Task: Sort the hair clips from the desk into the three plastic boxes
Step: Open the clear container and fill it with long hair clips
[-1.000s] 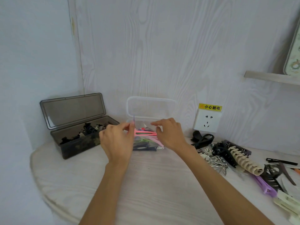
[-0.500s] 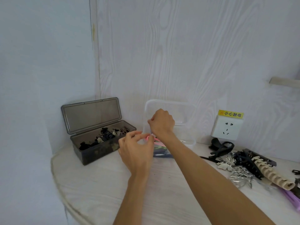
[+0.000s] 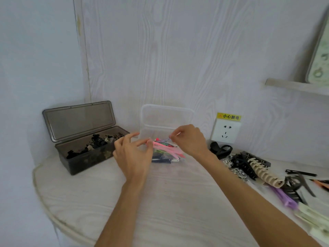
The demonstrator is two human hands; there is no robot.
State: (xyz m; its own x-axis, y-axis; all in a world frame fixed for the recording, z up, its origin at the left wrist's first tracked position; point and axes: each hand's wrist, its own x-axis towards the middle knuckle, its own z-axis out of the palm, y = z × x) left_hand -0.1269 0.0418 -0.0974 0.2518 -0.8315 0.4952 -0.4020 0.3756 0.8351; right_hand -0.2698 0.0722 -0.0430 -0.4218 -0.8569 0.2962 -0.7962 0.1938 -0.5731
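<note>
A clear plastic box (image 3: 145, 122) stands open against the wall, its lid leaning back, with several coloured hair clips inside. My left hand (image 3: 133, 154) is at its left front corner, with thumb and fingertips pinched on the end of a long pink hair clip (image 3: 169, 150) that lies across the box. My right hand (image 3: 191, 139) hovers over the box's right side and pinches a small purple clip (image 3: 166, 139). To the left, a dark smoky box (image 3: 83, 161) is open and holds black clips. Loose clips (image 3: 249, 166) lie in a pile on the desk at right.
The pile at right includes a beige claw clip (image 3: 263, 173), a purple clip (image 3: 283, 195), cream clips (image 3: 309, 216) and silver ones (image 3: 236, 171). A wall socket (image 3: 225, 131) sits behind a black clip (image 3: 220, 150). A shelf (image 3: 293, 86) juts out at upper right. The desk edge (image 3: 41, 189) curves at left.
My right hand has come down from the lid's left side to the box's right side, now pinching a small clip. The left hand stays at the pink clip's end. The view shifted.
</note>
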